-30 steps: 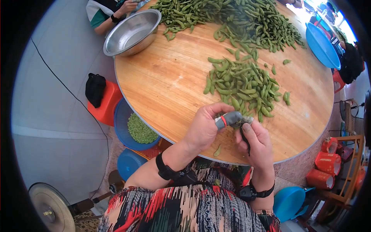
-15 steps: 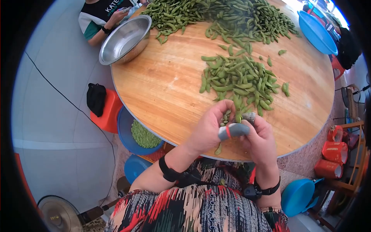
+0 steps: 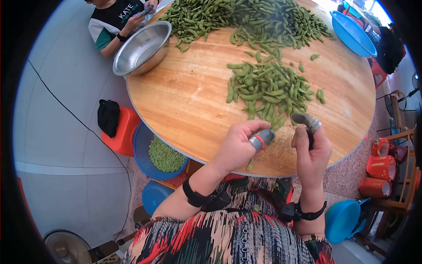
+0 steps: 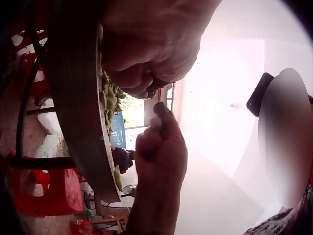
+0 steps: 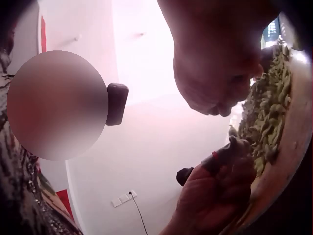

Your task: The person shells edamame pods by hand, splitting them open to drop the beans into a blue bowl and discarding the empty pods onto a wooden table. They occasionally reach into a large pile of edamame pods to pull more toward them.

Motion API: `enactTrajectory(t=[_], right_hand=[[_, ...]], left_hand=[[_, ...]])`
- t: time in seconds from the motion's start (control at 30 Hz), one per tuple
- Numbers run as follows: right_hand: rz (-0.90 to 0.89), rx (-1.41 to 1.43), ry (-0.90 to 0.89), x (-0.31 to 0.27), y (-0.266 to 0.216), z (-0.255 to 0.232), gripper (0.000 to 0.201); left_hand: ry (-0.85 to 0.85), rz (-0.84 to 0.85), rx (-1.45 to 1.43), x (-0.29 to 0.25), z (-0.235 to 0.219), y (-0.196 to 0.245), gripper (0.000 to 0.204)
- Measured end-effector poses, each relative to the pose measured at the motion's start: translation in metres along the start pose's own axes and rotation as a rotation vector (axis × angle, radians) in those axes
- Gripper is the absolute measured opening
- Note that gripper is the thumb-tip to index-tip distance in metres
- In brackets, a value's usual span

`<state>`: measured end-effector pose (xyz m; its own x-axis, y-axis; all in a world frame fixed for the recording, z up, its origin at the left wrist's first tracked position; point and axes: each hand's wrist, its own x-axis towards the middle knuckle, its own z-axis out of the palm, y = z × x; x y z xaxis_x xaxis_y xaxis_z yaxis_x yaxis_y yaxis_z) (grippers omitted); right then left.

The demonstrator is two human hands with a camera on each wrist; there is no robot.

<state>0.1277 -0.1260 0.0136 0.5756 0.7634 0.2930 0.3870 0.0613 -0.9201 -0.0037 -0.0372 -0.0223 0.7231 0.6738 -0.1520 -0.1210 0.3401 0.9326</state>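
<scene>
My left hand [image 3: 237, 143] is curled above the table's near edge, a grey cover with a red band on its thumb. A bit of green shows by the thumb tip; the palm is hidden. To its right, my right hand [image 3: 313, 152] is apart from it, fingers loosely bent, a worn grey cover on one finger and nothing visible between finger and thumb. A small heap of green pods [image 3: 270, 88] lies just beyond both hands. In the right wrist view the left hand [image 5: 215, 188] has its fingers folded in.
A large pod pile [image 3: 272, 22] covers the table's far side. A steel bowl [image 3: 143, 48] stands at the left edge, near another person [image 3: 116, 22]. A blue basin [image 3: 160, 156] of shelled beans sits below the table's left edge. A blue basket [image 3: 354, 35] is at the far right.
The hands have come apart, the right one moving to the right. The pod seen between them is no longer there, and the shelled beans in the left palm are now out of sight.
</scene>
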Motion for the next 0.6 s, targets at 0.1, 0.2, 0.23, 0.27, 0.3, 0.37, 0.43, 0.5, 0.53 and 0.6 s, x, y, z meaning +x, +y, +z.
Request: enactTrajectory(t=[0.1, 0.2, 0.23, 0.27, 0.3, 0.37, 0.43, 0.5, 0.53, 0.6], right_hand=[[-0.389, -0.34, -0.165, 0.008, -0.003, -0.002, 0.015], [-0.294, -0.474, -0.352, 0.011, -0.001, -0.01, 0.012], [-0.265, -0.53, -0.428, 0.011, 0.002, -0.013, 0.011], [-0.264, -0.525, -0.429, 0.012, 0.003, -0.016, 0.011], [-0.181, -0.413, -0.481, 0.012, 0.002, -0.019, 0.011], [-0.093, -0.296, -0.53, 0.011, 0.005, -0.022, 0.01], [-0.193, -0.322, -0.546, 0.011, 0.011, -0.023, 0.012], [-0.151, -0.212, -0.466, 0.009, 0.016, -0.017, 0.012], [-0.111, -0.104, -0.388, 0.009, 0.017, -0.015, 0.012], [0.044, 0.037, -0.345, 0.011, 0.021, -0.022, 0.011]], left_hand=[[-0.031, 0.17, 0.339, 0.0, 0.005, 0.0, 0.016], [-0.094, 0.203, 0.536, -0.002, 0.003, 0.01, 0.016], [-0.094, 0.135, 0.606, -0.003, 0.0, 0.013, 0.016], [-0.091, 0.131, 0.609, -0.004, -0.003, 0.014, 0.016], [-0.146, 0.158, 0.63, -0.004, -0.005, 0.015, 0.016], [-0.204, 0.178, 0.652, -0.007, -0.006, 0.018, 0.016], [-0.181, -0.093, 0.247, -0.012, -0.001, 0.025, 0.018], [-0.182, -0.144, 0.022, -0.008, -0.008, 0.02, 0.021], [-0.179, -0.192, -0.206, -0.005, -0.01, 0.018, 0.025], [-0.169, -0.125, -0.283, 0.0, -0.011, 0.019, 0.028]])
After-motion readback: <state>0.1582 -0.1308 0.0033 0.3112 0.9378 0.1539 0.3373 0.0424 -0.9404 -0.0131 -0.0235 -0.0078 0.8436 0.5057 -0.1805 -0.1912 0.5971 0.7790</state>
